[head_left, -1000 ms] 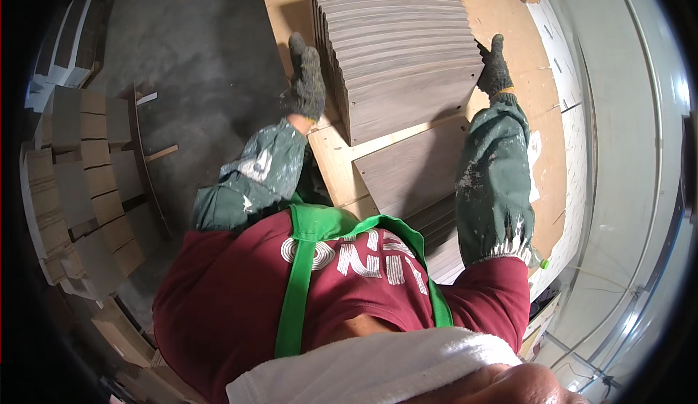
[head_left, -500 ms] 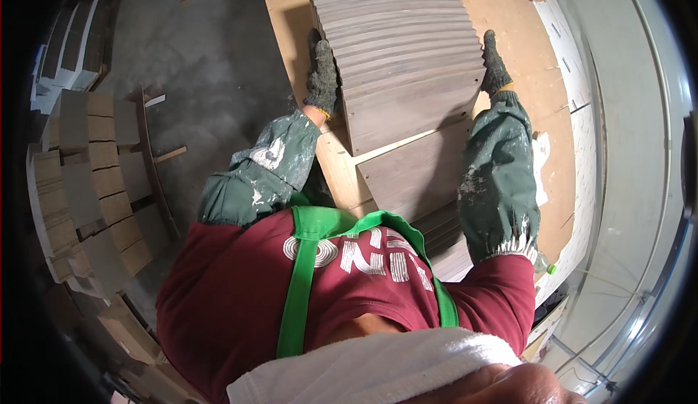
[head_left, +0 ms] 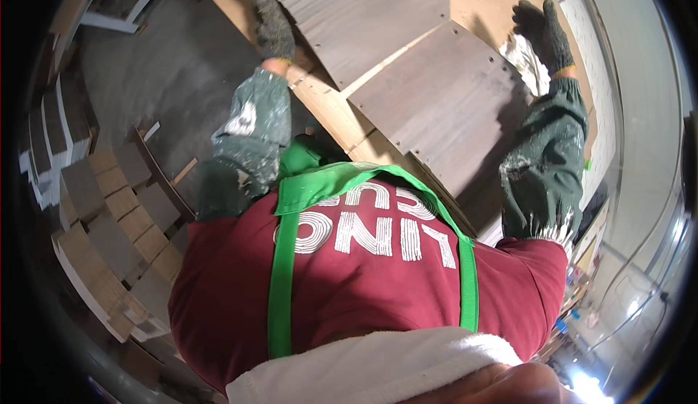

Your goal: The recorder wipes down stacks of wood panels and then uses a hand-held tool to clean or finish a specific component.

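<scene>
Desk [head_left: 487, 4]: pale plywood top, running up and away from the body, most of it covered by panels.

Panel stack [head_left: 363, 19]: grey-brown wood-grain boards, fanned so their edges step back toward the top of the view. It lies on the desk between the two hands. Small drilled holes show along the borders.

Lower panel [head_left: 443, 102]: same finish, lying flat just below the stack and nearer the body, its holes in rows near the edges. More stepped boards sit under its near end.

Progress, judged: boards are gathered and roughly squared; the fan is not yet closed up, so evening the edges looks like what remains.

Offcuts [head_left: 109, 208]: short tan and grey blocks piled on the concrete floor to the left, well apart from the desk.

Left hand [head_left: 275, 27]: grey knit glove, pressed flat against the stack's left edge, fingers extended, not curled round anything.

Right hand [head_left: 544, 32]: dark glove, fingers spread loosely, at the desk's right side just beyond the lower panel's corner, gripping nothing that shows.
</scene>
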Motion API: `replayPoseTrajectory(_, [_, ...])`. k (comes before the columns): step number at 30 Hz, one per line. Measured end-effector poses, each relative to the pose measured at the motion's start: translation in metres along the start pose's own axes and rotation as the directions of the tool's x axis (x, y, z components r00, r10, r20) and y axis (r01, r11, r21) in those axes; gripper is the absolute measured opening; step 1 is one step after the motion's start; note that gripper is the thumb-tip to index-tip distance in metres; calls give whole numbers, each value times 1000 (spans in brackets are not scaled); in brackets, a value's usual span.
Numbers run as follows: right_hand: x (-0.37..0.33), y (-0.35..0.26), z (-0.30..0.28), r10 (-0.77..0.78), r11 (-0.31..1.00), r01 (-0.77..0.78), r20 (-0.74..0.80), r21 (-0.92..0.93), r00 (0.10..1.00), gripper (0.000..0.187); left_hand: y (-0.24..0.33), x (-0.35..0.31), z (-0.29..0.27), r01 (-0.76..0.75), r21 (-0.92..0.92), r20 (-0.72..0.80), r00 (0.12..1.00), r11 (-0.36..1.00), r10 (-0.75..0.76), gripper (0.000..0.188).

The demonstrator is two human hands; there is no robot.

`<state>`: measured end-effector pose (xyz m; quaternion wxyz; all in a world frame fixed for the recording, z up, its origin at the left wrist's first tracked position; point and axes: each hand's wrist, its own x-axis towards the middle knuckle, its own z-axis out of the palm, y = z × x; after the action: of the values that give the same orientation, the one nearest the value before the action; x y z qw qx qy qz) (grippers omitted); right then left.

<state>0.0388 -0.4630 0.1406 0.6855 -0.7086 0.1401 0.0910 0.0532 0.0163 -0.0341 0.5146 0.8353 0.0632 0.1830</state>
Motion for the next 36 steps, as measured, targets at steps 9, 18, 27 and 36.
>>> replayPoseTrajectory(9, [-98,124,-103,62,541,28,73,-840,995,42,114,-173,-19,-562,-233,629,535,794,564,90])
replayPoseTrajectory(18, [-88,84,-69,8,259,-190,-194,-947,981,60,108,-221,23,-699,-110,480,585,706,654,105])
replayPoseTrajectory(27, [-56,75,-100,138,463,-106,-47,-880,989,44,102,-233,43,-619,-7,422,711,786,563,110])
replayPoseTrajectory(36, [-70,35,-87,459,612,-405,-111,-679,881,23,97,-225,42,-500,-98,450,749,861,486,104])
